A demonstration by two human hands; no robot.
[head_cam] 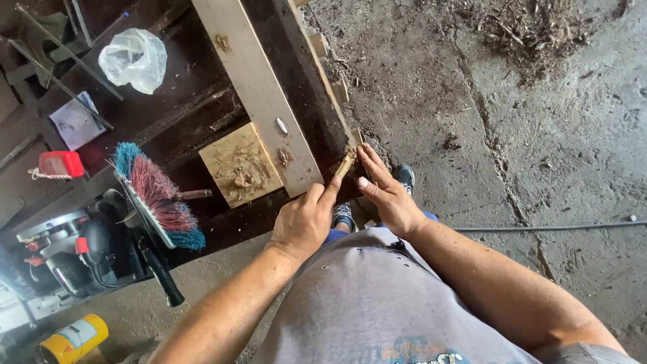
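Grey, cracked concrete floor [539, 135] fills the right side, with a heap of wood bits and dirt [532, 27] near the top edge. On the left stands a dark workbench [168, 114].

At the near corner of the bench, both hands meet on a small wooden stick [346, 164]. It is short, pale and tilted, with crumbly sawdust at its top end. The left hand [303, 219] is closed into a loose fist, and its pointing finger stretches up along the stick and touches it. The right hand [385, 192] has its fingers held out fairly straight, and the fingertips press on the stick from the other side (I cannot tell how tightly either hand grips it).

Just beside the stick lies a long pale plank [256, 87], running from the hands up to the top edge. A small white lump [282, 125] sits on it. Next to the plank, a square yellow block [239, 164] lies flat with sawdust on top.

Further left, a brush [158, 199] with pink and blue bristles and a black handle rests over a power tool [60, 249]. Above these are a red box [60, 164], a sheet of paper [75, 121] and a crumpled clear plastic bag [135, 59]. A yellow can [73, 339] lies on the floor at the bottom left corner.

Below the hands, two shoes [404, 176] peek out, and a thin cable [552, 228] runs across the floor to the right
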